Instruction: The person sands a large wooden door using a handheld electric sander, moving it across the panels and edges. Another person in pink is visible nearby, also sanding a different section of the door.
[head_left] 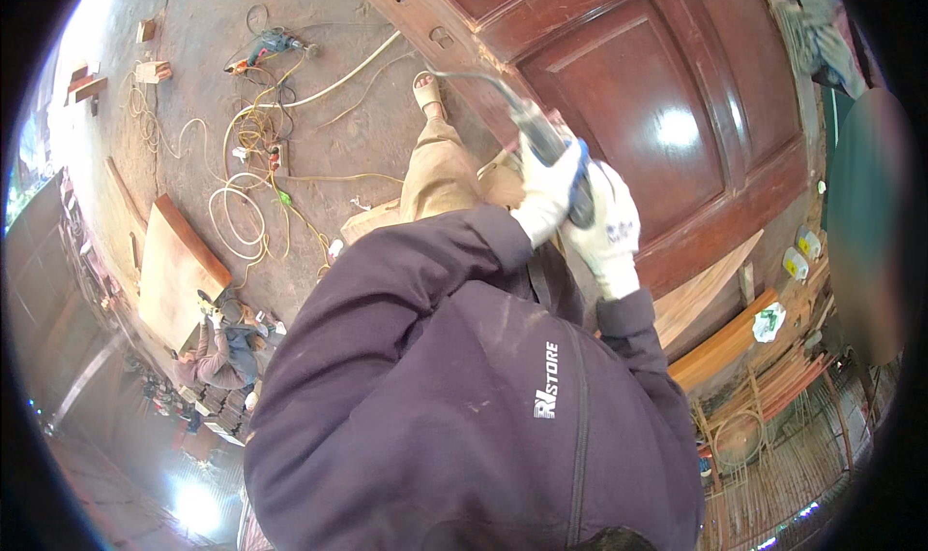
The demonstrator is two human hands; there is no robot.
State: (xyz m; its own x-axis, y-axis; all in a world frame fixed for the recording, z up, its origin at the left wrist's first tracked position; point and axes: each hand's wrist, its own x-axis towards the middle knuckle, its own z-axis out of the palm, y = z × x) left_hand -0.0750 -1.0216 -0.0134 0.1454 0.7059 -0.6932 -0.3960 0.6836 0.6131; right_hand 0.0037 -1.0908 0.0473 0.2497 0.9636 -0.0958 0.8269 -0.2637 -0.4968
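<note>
My left hand (549, 191), in a white glove, is closed around the body of a dark grey handheld power tool (544, 137). A dark cord trails from the tool's far end. My right hand (613, 220), gloved in white too, is closed at the tool's near end (581, 203); its fingers are partly hidden. The tool's exact kind is not clear. Both hands are over the near-left edge of a glossy reddish-brown panelled wooden door (628, 97), and I cannot tell whether the tool touches it.
A corded drill-like power tool (274, 43) lies on the floor among tangled yellow cords and a pale hose (224, 208). At left, another person (220, 353) works beside a wooden slab (184, 271). Boards (725, 343) and plastic bottles (796, 264) are on the right. My sandalled foot (425, 89) is beside the door.
</note>
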